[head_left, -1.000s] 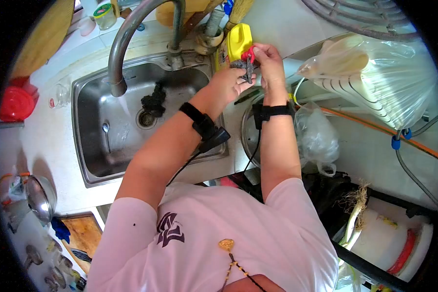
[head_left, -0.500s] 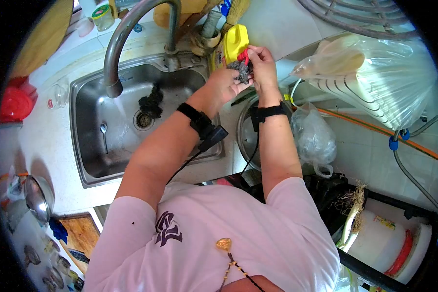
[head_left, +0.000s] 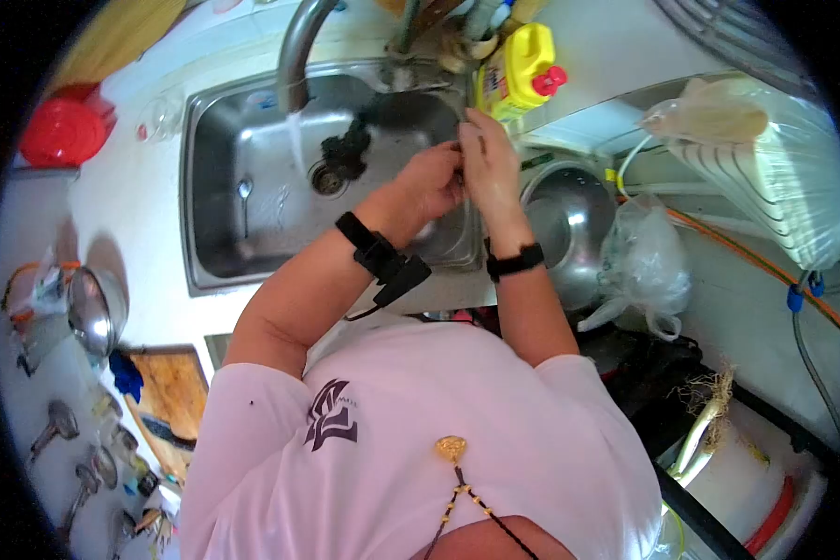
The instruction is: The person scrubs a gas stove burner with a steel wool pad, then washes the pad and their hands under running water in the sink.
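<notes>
My left hand [head_left: 429, 183] is closed, its fingers curled, over the right side of the metal sink [head_left: 196, 196]. My right hand [head_left: 491, 173] is against it, back turned up and fingers blurred. A small dark patch shows between them, where the grey steel wool scrubber was a moment earlier; most of it is hidden. Just beyond my right hand stands a yellow bottle [head_left: 527, 65] with a red cap [head_left: 550, 81]. A dark, crumpled clump [head_left: 347, 149] lies beside the drain [head_left: 327, 179]. Water runs from the faucet [head_left: 294, 79] into the sink.
A metal spoon [head_left: 245, 201] lies in the sink's left part. Right of the sink sit a steel basin [head_left: 562, 219], a clear plastic bag [head_left: 646, 261] and bagged white containers [head_left: 756, 159]. A red bowl [head_left: 63, 133] and a glass jar [head_left: 163, 119] are at left.
My right hand has left the bottle's red cap, and both hands have come down toward the sink's right edge. The scrubber is now mostly out of sight. My view has shifted too.
</notes>
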{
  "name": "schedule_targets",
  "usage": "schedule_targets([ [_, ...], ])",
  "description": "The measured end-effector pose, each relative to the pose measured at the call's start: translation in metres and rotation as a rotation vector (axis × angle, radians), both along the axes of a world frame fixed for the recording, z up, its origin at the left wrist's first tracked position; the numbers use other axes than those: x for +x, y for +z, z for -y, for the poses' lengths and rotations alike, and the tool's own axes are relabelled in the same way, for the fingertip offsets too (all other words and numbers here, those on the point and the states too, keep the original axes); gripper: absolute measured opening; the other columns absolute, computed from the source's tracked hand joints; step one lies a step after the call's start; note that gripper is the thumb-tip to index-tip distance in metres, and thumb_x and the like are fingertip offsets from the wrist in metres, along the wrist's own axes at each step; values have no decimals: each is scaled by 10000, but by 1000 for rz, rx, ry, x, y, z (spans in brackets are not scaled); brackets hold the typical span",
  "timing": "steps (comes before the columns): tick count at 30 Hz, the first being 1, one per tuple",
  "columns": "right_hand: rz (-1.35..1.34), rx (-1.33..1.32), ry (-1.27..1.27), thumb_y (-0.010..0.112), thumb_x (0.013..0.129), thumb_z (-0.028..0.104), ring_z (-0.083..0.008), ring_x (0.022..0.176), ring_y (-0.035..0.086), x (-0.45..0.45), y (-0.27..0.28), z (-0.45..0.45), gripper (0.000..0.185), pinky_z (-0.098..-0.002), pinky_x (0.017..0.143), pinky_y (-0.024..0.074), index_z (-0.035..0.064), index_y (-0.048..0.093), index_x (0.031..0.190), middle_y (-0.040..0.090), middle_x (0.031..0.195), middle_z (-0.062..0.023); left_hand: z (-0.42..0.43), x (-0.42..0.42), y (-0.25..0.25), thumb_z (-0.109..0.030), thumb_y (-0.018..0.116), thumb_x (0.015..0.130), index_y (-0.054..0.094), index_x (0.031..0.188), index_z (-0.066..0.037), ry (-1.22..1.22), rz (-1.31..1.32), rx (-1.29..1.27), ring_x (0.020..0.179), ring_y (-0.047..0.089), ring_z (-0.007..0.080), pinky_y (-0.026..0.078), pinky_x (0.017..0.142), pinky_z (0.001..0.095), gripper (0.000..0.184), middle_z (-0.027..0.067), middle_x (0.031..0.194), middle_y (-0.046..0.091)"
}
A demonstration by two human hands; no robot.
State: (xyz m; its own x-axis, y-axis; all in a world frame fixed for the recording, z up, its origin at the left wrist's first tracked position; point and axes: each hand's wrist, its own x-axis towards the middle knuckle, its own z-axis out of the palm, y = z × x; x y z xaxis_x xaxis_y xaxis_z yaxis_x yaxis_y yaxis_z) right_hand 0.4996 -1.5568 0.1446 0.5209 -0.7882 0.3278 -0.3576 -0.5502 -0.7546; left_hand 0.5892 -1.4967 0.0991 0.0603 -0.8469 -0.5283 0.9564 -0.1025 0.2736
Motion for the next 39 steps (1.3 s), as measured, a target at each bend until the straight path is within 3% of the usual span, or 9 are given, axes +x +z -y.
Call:
schedule_targets([
  [6, -15, -91, 307, 498, 1009, 341, -409, 1214, 542, 57, -99, -53, 435, -449, 1079, 395, -19, 615, 1224, 614, 1256, -239, -82, 52, -12, -501, 425, 999, 577, 1256, -56, 225, -203, 28, 1175, 586, 308, 428, 1054, 482, 536, 156, 1252, 633],
  [8, -148, -307, 477, 570, 905, 266, -399, 1372, 392, 67, -103, -113, 570, -578, 1181, 201, -51, 487, 1372, 495, 1411, -229, -107, 71, -21, -518, 397, 1009, 557, 1281, -59, 252, -153, 98, 1218, 560, 306, 423, 1064, 479, 557, 153, 1295, 609],
  [10, -61, -87, 476, 531, 952, 329, -404, 1346, 433, 86, -95, -124, 514, -538, 1155, 267, -37, 538, 1312, 531, 1378, -235, -122, 76, -25, -594, 337, 1015, 470, 1385, -62, 334, -34, 173, 1308, 489, 315, 400, 1094, 478, 661, 160, 1418, 522],
  [25, -147, 94, 502, 512, 994, 455, -380, 1403, 387, 101, -92, -103, 644, -454, 1168, 290, -23, 457, 1421, 441, 1478, -257, -159, 77, -30, -402, 434, 1034, 517, 1341, -100, 294, 98, 128, 1222, 554, 327, 453, 1038, 504, 438, 109, 1288, 598],
  [28, -68, 205, 674, 549, 993, 408, -384, 1264, 530, 84, -82, -76, 565, -457, 1090, 401, -8, 520, 1373, 525, 1374, -256, -170, 82, -36, -337, 522, 1014, 619, 1072, -89, 253, -89, 78, 971, 614, 268, 517, 850, 419, 272, 108, 1075, 645],
  [30, -369, -348, 580, 558, 927, 187, -379, 893, 671, 84, -88, -21, 216, -470, 800, 547, 18, 685, 968, 671, 1030, -208, -169, 87, -38, -325, 522, 1009, 630, 999, -77, 151, -202, -123, 916, 627, 266, 527, 818, 422, 271, 120, 1021, 662],
  [33, -670, -377, 288, 506, 915, 211, -407, 911, 661, 110, -127, 72, 262, -509, 780, 520, 33, 698, 925, 681, 995, -225, -171, 77, -16, -308, 542, 1000, 613, 878, -66, 222, -148, 140, 806, 600, 234, 512, 755, 374, 280, 123, 923, 653],
  [34, -367, -84, 37, 508, 928, 266, -443, 917, 644, 110, -82, 62, 315, -521, 811, 502, 8, 687, 933, 684, 955, -245, -172, 78, -20, -303, 548, 997, 616, 886, -67, 221, -157, 108, 837, 600, 243, 520, 757, 373, 269, 126, 938, 650],
  [39, -244, 103, 133, 496, 966, 350, -434, 946, 654, 112, -56, 11, 405, -501, 839, 514, 2, 696, 1021, 696, 970, -230, -171, 82, -26, -289, 547, 995, 624, 892, -66, 265, -189, 70, 889, 599, 248, 537, 777, 389, 258, 126, 970, 646],
])
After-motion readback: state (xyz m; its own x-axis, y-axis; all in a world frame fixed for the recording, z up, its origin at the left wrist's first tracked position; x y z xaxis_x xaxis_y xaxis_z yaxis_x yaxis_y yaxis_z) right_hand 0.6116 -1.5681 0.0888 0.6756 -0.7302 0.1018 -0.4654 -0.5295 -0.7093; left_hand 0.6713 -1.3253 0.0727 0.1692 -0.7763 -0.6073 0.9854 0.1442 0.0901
